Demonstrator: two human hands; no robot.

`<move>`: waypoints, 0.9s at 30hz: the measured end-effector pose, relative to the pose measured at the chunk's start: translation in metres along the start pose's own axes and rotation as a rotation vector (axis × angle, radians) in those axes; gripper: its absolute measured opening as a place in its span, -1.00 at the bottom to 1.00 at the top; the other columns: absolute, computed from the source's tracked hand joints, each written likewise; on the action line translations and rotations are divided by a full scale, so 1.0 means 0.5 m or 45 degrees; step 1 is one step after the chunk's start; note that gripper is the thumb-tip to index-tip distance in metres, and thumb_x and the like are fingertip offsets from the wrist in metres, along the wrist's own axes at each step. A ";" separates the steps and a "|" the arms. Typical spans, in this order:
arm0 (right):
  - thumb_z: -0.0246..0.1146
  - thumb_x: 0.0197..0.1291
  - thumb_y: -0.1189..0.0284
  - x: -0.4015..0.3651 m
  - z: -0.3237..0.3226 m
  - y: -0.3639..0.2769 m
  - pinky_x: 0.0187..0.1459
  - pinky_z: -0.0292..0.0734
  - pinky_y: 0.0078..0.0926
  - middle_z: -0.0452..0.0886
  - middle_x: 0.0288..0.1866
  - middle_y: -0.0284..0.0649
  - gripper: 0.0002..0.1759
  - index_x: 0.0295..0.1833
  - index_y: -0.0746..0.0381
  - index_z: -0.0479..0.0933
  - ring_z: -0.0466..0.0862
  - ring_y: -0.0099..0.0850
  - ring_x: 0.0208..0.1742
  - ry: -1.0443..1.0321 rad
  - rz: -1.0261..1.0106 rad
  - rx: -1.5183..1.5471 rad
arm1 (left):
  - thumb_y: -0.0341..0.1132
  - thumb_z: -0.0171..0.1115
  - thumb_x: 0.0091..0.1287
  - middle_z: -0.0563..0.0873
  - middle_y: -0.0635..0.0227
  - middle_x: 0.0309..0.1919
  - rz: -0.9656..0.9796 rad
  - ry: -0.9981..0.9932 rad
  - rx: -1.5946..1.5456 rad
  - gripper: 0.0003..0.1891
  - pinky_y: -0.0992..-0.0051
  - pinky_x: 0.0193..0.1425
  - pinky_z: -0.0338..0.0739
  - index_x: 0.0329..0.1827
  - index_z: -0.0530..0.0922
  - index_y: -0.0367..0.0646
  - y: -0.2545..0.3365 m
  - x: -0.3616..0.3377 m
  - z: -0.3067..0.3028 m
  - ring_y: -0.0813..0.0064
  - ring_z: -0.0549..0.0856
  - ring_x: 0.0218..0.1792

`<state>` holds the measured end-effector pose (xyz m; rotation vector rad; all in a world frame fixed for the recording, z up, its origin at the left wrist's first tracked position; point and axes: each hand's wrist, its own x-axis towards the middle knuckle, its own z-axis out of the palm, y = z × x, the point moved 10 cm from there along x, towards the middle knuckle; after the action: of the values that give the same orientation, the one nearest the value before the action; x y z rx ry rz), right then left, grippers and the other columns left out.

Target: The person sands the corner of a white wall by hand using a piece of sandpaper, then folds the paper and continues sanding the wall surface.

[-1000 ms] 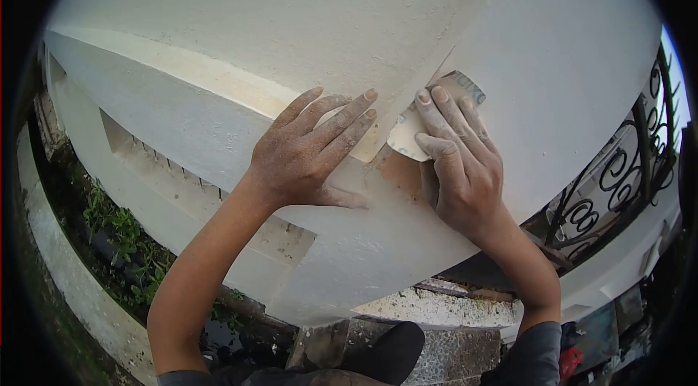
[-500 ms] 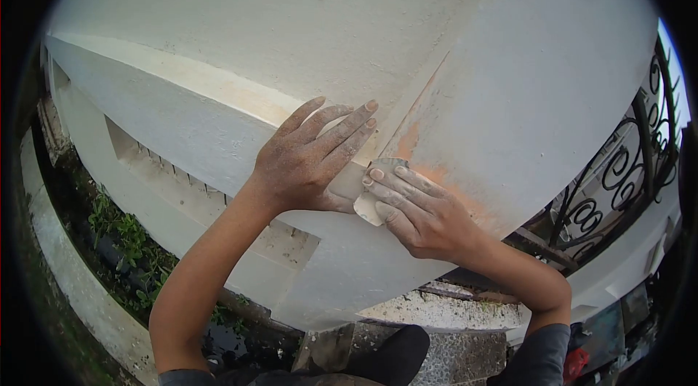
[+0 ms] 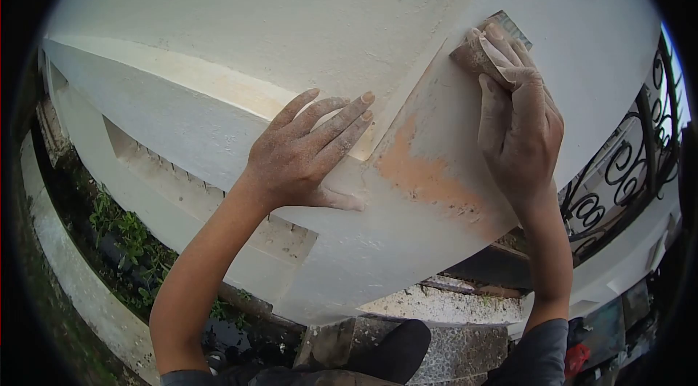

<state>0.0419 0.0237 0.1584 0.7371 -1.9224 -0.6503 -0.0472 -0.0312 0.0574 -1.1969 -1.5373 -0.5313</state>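
Head view: the left hand point(image 3: 298, 157) lies flat, palm down, on the white plastered wall point(image 3: 240, 15), just left of the frame's middle. Its forearm rises from the lower left, and its fingers point(image 3: 342, 118) are stretched out and a little spread, pointing to the upper right. They hold nothing, and their tips rest at the raised corner edge point(image 3: 407, 84) that runs diagonally up the wall. The thumb lies low along the face below.

The right hand point(image 3: 520, 121) reaches up at the upper right, with its arm coming almost straight up from a grey sleeve point(image 3: 542, 353) at the bottom right. Its fingers point(image 3: 488, 51) lie close together and press a piece of sandpaper point(image 3: 511, 25) flat against the wall, just right of the corner edge. The sandpaper is mostly covered; one printed corner pokes out toward the upper right, and its long axis cannot be made out.

Between the hands and lower sits an orange-brown bare patch point(image 3: 422, 175) in the white coat. A black scrolled iron railing point(image 3: 629, 164) stands at the right edge, green plants point(image 3: 120, 237) grow at the lower left, and a stepped moulding point(image 3: 167, 168) runs below the left wrist. Nothing lies between either hand and the wall.
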 end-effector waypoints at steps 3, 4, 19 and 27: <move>0.22 0.08 0.50 -0.031 0.031 -0.049 0.27 0.42 -0.16 0.61 0.03 0.04 -0.89 -0.33 0.32 0.46 0.54 -0.15 0.22 -0.040 0.007 0.084 | 0.52 0.29 -0.27 0.49 0.37 0.27 -0.013 -0.016 0.001 0.03 0.24 0.41 0.27 0.18 0.48 -0.11 -0.001 0.002 0.004 0.33 0.51 0.18; 0.19 0.12 0.46 -0.070 0.071 -0.107 0.28 0.42 -0.17 0.61 0.02 0.04 -0.88 -0.34 0.30 0.47 0.55 -0.16 0.21 -0.242 -0.067 0.262 | 0.52 0.29 -0.27 0.49 0.37 0.27 -0.019 -0.020 0.007 0.04 0.24 0.41 0.26 0.18 0.48 -0.11 -0.002 0.001 0.003 0.33 0.51 0.18; 0.21 0.10 0.50 -0.059 0.065 -0.110 0.26 0.42 -0.14 0.62 0.04 -0.03 -0.90 -0.32 0.31 0.47 0.56 -0.18 0.20 -0.215 -0.159 0.278 | 0.52 0.25 -0.21 0.49 0.34 0.27 0.019 -0.005 -0.015 0.00 0.24 0.43 0.25 0.17 0.49 -0.11 0.000 0.001 0.001 0.33 0.49 0.20; 0.14 0.16 0.39 -0.105 0.120 -0.197 0.27 0.43 -0.16 0.62 0.04 -0.07 -0.86 -0.35 0.24 0.49 0.56 -0.22 0.20 -0.405 -0.285 0.341 | 0.50 0.29 -0.23 0.49 0.33 0.27 0.022 -0.036 -0.007 0.00 0.23 0.42 0.26 0.16 0.49 -0.12 0.001 -0.002 0.005 0.32 0.51 0.18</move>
<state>0.0294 0.0029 0.0339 1.0820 -2.2670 -0.6858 -0.0477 -0.0296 0.0553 -1.2259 -1.5489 -0.5097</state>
